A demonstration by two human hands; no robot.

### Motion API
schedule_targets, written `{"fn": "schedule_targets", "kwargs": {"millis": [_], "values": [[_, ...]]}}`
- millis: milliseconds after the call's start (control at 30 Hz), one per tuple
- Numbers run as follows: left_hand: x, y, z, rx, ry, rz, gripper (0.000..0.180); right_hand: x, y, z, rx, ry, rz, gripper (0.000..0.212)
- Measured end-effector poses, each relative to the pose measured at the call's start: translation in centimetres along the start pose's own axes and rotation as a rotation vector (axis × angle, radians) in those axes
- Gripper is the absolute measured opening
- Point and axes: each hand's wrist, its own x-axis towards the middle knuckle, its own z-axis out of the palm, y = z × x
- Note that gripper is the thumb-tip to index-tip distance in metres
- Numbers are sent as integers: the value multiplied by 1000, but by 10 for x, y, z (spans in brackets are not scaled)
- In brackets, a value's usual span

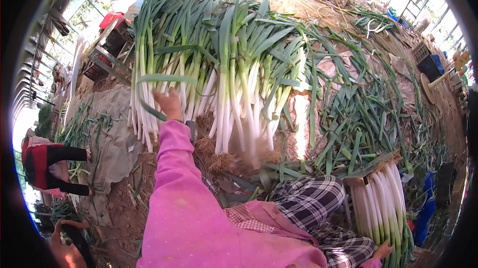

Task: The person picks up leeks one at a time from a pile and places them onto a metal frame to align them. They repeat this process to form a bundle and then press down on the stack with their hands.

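My left hand [169, 103], on an outstretched arm in a pink sleeve, is over the left part of a big pile of leeks [231, 83]. Its fingers look spread. A loose green leaf strip [167, 78] curls in the air just above it, and I cannot tell whether it touches the fingers. The pile's white stalks and roots point toward me; some roots [254, 156] near the middle are blurred. At the lower right, my right hand [383, 250] grips the green part of a leek bundle [381, 203], whose root ends lie at a flat board [371, 168].
Cut green leaves [358, 118] litter the ground right of the pile. Dark crates [102, 59] with a red item stand at the far left; another crate [428, 61] is at the far right. A person in red and black [52, 163] bends over at the left, beside a grey sheet [114, 138].
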Motion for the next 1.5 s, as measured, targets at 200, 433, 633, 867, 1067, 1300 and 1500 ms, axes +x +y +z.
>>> {"fn": "schedule_targets", "kwargs": {"millis": [200, 433, 633, 867, 1067, 1300, 1500], "values": [[-128, 111, 89, 114, -872, -75, 41, 10, 37, -36, -96, 54, 42, 61], [-100, 88, 76, -27, -595, -201, 47, -37, -59, -50, -57, -9, 27, 59], [20, 202, -67, 511, -489, 457, 17, -35, -53, -59, -22, 37, 60, 55], [125, 417, -261, 721, -329, 904, 24, -31, -39, -43, -16, 77, 22, 59], [155, 550, -369, 85, -631, 1043, 42, -54, -114, -80, 45, 77, -170, 64], [-2, 673, -391, -224, -826, 1350, 38, -68, -229, -226, 903, -314, -649, 38], [-154, 715, -299, -638, -1355, 1387, 37, -33, -164, -300, 1899, -255, -480, 64]]}}
